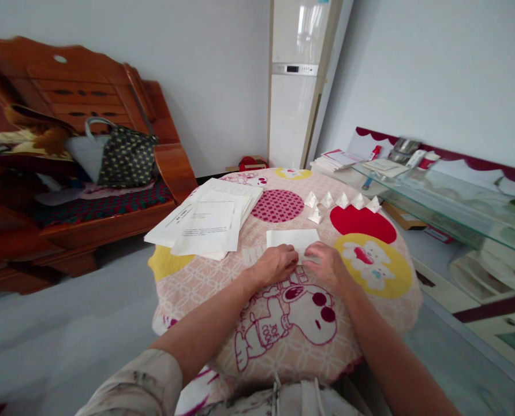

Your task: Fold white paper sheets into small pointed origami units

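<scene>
A white sheet of paper (291,237) lies in front of me on the patterned tablecloth (223,294). My left hand (277,264) has its fingers curled over the sheet's near edge. Opposite it, my right hand (327,264) pinches the same edge near its right corner, thumb and fingers together. The fingers cover part of the near edge, so any fold there is partly hidden. Beyond the sheet, several small pointed folded-paper pieces (343,200) stand in a row, with one folded piece (315,215) set nearer to me.
A pile of printed sheets (209,222) covers the table's left side. Right of the table is a glass-topped cabinet (456,199) with papers (338,160) and a cup (428,160). A wooden bench (88,75) holding bags (127,156) stands left; an air conditioner (294,110) is behind.
</scene>
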Motion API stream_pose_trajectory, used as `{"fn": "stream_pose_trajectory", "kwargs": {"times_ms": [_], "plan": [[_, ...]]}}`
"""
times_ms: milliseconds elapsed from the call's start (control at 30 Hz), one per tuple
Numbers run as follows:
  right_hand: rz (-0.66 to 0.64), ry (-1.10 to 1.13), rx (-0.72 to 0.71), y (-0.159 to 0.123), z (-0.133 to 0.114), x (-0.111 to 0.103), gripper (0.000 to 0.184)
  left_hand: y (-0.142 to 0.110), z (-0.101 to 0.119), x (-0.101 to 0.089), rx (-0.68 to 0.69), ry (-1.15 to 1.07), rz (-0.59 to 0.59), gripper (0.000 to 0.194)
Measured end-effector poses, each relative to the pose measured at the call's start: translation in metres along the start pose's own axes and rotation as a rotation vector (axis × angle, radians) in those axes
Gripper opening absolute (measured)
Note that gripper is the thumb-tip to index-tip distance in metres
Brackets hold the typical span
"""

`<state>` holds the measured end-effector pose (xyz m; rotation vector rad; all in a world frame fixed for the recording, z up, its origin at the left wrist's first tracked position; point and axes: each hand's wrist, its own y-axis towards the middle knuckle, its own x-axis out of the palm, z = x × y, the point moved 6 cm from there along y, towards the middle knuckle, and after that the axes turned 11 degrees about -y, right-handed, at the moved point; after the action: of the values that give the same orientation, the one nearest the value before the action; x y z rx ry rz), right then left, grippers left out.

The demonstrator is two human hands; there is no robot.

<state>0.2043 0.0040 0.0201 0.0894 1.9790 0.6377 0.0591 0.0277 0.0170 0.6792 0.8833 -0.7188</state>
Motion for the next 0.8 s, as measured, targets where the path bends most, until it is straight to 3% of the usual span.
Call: {"fn": "stream_pose_trajectory", "kwargs": {"times_ms": [100, 300, 600, 800], "plan": [[-0.017, -0.069, -0.091, -0.003, -0.009, 0.006, 0.010, 0.000, -0.001, -0.001, 0.003, 0.086, 0.035, 0.015], [0.087, -0.165, -0.207, -0.002, -0.021, 0.005, 0.020, 0.003, 0.000, -0.006, 0.019, 0.118, 0.153, 0.010], [0.151, -0.231, -0.220, 0.001, -0.028, 0.008, 0.017, 0.003, 0.001, -0.010, 0.057, 0.151, 0.248, 0.010], [0.213, -0.197, -0.173, 0.002, -0.012, -0.002, 0.021, -0.004, -0.010, -0.035, 0.075, 0.152, 0.383, 0.006]]}}
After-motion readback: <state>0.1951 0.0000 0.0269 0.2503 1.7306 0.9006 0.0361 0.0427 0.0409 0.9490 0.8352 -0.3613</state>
